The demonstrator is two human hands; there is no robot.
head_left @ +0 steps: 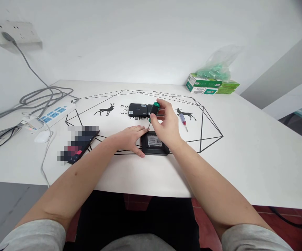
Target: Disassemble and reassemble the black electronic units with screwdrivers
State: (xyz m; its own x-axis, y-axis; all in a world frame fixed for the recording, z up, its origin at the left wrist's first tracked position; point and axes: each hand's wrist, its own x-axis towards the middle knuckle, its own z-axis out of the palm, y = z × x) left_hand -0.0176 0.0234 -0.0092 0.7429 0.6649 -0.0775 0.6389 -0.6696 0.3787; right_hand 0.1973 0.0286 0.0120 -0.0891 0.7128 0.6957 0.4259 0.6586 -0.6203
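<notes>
My right hand (165,122) is closed around a green and black screwdriver (155,107). Its thin metal shaft slants down to the upper left corner of a square black plastic box (155,149) with a white printed label. My left hand (130,137) lies at the box's left side, thumb near the front corner and fingers by the back corner, holding it on the table. Just behind are two more black boxes: one (137,109) shows fully, the other is partly hidden by the screwdriver. A small screwdriver with a clear purplish handle (183,118) lies to the right.
A dark phone (84,144), partly blurred out, lies left of my left hand. Farther left are a white power strip (55,116), a white charger (42,136) and coiled grey cables (46,96). Green and white cartons (204,83) with a plastic bag (216,71) stand at the back right.
</notes>
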